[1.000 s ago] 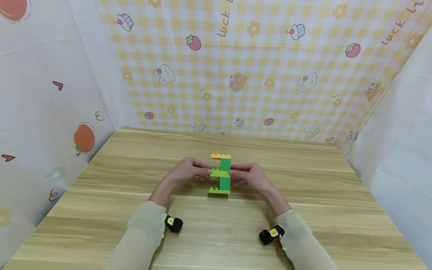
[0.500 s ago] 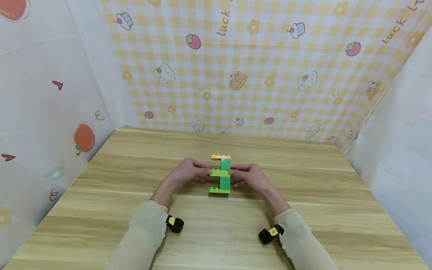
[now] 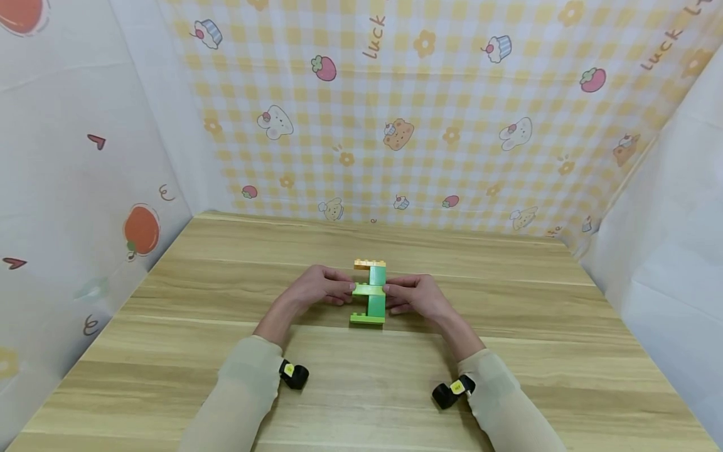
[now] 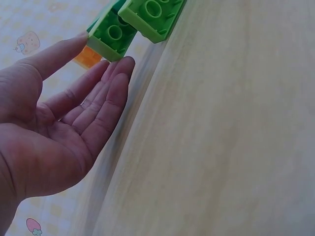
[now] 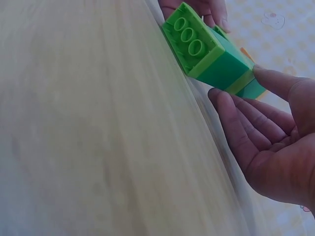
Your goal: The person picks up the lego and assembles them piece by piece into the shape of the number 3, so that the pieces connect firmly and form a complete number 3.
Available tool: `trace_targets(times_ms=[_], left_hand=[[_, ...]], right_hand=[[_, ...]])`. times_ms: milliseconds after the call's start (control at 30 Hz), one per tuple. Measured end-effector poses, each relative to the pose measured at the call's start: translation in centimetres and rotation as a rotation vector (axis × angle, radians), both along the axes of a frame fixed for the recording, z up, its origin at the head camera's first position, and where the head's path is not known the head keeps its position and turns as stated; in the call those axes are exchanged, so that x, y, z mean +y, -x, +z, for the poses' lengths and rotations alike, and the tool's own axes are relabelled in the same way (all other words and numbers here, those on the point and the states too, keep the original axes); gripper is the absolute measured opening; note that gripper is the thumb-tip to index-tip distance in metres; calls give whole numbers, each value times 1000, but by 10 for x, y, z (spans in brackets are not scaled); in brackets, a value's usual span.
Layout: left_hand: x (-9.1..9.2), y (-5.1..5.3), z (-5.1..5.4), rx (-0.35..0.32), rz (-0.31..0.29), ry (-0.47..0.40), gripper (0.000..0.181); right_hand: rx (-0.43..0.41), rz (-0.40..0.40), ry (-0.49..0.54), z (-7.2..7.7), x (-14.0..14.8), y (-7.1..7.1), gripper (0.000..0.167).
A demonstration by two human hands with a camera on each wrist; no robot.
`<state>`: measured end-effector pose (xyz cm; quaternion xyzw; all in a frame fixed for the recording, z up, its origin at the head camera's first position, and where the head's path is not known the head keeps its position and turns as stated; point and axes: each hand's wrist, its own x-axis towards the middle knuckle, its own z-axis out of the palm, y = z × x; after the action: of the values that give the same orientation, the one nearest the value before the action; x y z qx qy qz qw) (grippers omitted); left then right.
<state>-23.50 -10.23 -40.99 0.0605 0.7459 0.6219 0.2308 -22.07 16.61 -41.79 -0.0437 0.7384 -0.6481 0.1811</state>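
An E-shaped toy brick structure sits between both hands at the middle of the head view. It has an orange brick (image 3: 369, 263) at its far end, a lime brick (image 3: 368, 289) in the middle and another lime brick (image 3: 367, 319) at the near end. Darker green bricks (image 3: 376, 306) join them along the right side. My left hand (image 3: 316, 289) pinches the left end of the middle lime brick. On the other side, my right hand (image 3: 420, 295) pinches that brick's right end. Hollow undersides of the lime bricks (image 5: 189, 42) face the right wrist camera.
Light wood-grain table (image 3: 350, 389) lies under the hands. A yellow checked cloth (image 3: 361, 125) with cartoon prints hangs behind it, and white sheets (image 3: 666, 238) stand at both sides. Black wrist cameras (image 3: 295, 375) sit on both sleeves.
The brick structure has tipped very slightly, so the orange brick shows a little more of its face. Both hands keep their hold in almost the same place.
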Motion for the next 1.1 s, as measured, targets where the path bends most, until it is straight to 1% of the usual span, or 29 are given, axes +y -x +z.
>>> trace_targets(times_ms=[200, 333, 567, 900, 1100], left_hand=[[1, 0, 0, -12, 22, -12, 27], [3, -1, 0, -16, 38, -1, 26], [6, -2, 1, 0, 68, 41, 24], [10, -3, 1, 33, 99, 109, 28], [11, -4, 2, 40, 112, 150, 23]], right_hand=[[0, -34, -4, -2, -3, 0, 39], [2, -51, -6, -2, -4, -1, 37], [10, -73, -11, -1, -7, -2, 34], [16, -101, -14, -3, -10, -3, 31], [19, -108, -23, -3, -11, -4, 30]])
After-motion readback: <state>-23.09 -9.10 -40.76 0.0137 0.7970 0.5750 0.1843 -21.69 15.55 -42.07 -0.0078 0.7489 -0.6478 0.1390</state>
